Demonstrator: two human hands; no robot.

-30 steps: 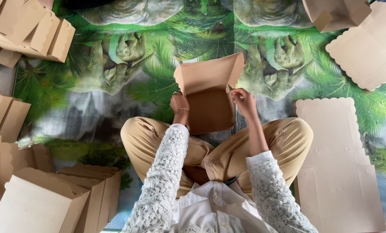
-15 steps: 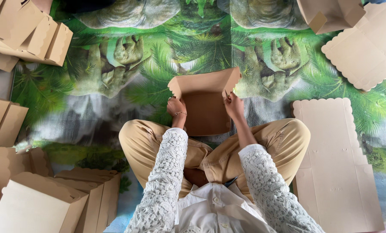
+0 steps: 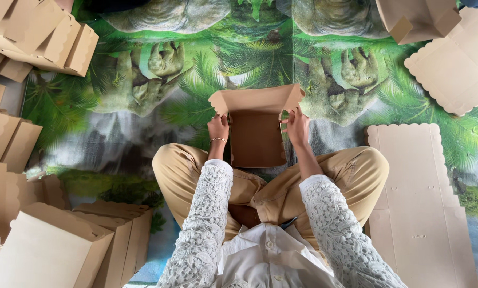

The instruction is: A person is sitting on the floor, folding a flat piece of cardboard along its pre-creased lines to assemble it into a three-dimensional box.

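**Fingers on both side walls of a half-formed carton**

Fingers [image 3: 216, 118] of the left hand [image 3: 218, 128] are curled closed over the left wall of a brown cardboard carton [image 3: 256, 140], and the right hand [image 3: 296, 126] pinches the right wall the same way, so both hands have hold of the one piece. The carton sits on the floor mat [image 3: 116, 138] just beyond the person's crossed legs [image 3: 271, 186], between the two knees.

As a judgement of progress: the base panel lies flat, the far wall with its scalloped corners stands up, and the two side walls are raised under the hands. The near wall and any closing flap do not look formed, so this carton reads as partly folded, with the locking of corners left to do.

Taking the carton as landmark, a stack of flat scallop-edged blanks [image 3: 420, 202] lies to its right, beside the right knee, and more flat sheets [image 3: 455, 74] lie farther off to the upper right. To the carton's lower left stand finished boxes [image 3: 62, 245] in a row, and further folded ones [image 3: 41, 42] are piled at the upper left. Many blanks look unfolded, many boxes done.
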